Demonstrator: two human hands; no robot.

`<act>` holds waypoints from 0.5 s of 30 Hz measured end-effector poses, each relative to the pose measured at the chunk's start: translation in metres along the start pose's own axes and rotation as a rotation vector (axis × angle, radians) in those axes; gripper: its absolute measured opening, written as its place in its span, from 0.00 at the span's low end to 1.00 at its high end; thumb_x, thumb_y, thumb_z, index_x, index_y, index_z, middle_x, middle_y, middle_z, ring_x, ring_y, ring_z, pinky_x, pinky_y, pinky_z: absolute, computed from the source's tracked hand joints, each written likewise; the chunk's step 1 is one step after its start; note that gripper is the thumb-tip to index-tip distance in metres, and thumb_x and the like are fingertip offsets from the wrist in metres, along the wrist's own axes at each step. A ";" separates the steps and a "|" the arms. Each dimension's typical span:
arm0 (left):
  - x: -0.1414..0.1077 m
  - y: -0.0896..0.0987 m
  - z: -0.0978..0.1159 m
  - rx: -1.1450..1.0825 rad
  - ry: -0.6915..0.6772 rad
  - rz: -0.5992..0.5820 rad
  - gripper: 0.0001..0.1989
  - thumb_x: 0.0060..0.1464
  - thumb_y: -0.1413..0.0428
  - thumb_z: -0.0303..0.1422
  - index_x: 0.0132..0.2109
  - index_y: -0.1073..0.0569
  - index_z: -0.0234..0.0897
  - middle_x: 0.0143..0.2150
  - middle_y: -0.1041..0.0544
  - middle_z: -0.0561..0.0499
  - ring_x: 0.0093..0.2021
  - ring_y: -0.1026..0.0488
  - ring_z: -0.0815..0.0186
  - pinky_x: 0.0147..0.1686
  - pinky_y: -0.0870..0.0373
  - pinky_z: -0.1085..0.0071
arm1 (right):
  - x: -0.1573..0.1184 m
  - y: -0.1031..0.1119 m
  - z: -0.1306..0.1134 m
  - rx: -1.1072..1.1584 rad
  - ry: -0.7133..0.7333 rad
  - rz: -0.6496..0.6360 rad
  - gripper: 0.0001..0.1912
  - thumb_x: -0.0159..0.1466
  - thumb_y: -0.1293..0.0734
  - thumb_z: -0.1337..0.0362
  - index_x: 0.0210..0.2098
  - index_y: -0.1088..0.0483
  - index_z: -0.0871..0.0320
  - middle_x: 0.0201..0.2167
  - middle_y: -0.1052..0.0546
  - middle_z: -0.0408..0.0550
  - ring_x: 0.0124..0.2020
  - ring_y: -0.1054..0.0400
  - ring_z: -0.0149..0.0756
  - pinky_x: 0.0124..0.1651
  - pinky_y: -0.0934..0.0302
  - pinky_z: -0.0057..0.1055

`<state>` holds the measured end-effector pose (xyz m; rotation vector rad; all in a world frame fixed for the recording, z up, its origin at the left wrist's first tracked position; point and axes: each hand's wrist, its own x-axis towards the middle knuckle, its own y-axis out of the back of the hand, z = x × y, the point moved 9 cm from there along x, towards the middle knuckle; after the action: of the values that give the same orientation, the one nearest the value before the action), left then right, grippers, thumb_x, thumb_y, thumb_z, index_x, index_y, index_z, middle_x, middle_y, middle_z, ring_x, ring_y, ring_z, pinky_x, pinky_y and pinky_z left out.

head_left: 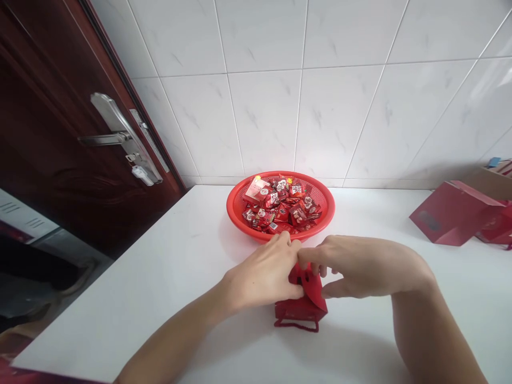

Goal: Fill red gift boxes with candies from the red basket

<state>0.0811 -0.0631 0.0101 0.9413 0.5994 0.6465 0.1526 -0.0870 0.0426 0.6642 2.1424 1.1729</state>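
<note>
Red box (301,308) sits on white table (180,256) between left hand (264,274) and right hand (358,265), both curled at its top, can't tell if pinching, red basket (233,207) just behind.

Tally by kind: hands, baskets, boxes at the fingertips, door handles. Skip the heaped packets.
Hands: 2 (left hand, right hand)
Red basket: 1
Red box at the fingertips: 1
Door handle: 1
Total: 5
</note>
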 end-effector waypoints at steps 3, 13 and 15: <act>0.001 0.000 -0.006 -0.027 0.037 -0.014 0.20 0.46 0.36 0.46 0.35 0.36 0.39 0.41 0.35 0.50 0.39 0.33 0.61 0.29 0.38 0.68 | 0.002 -0.002 0.004 0.003 -0.015 -0.016 0.13 0.57 0.33 0.75 0.41 0.26 0.57 0.36 0.20 0.45 0.37 0.27 0.37 0.33 0.38 0.28; -0.004 0.000 -0.006 0.023 0.016 -0.163 0.14 0.56 0.41 0.46 0.34 0.24 0.39 0.43 0.31 0.48 0.41 0.30 0.60 0.33 0.38 0.68 | 0.016 -0.017 0.019 -0.016 -0.013 -0.087 0.06 0.59 0.33 0.69 0.33 0.22 0.56 0.29 0.25 0.45 0.33 0.31 0.37 0.31 0.42 0.28; -0.006 0.002 -0.003 0.061 -0.035 -0.172 0.09 0.58 0.44 0.38 0.35 0.23 0.39 0.45 0.28 0.48 0.43 0.29 0.60 0.35 0.37 0.67 | 0.019 -0.019 0.021 -0.025 -0.032 -0.106 0.07 0.58 0.33 0.71 0.32 0.23 0.56 0.28 0.25 0.45 0.33 0.31 0.37 0.31 0.42 0.28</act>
<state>0.0744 -0.0650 0.0115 0.9444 0.6641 0.4593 0.1511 -0.0717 0.0121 0.5479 2.1058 1.1233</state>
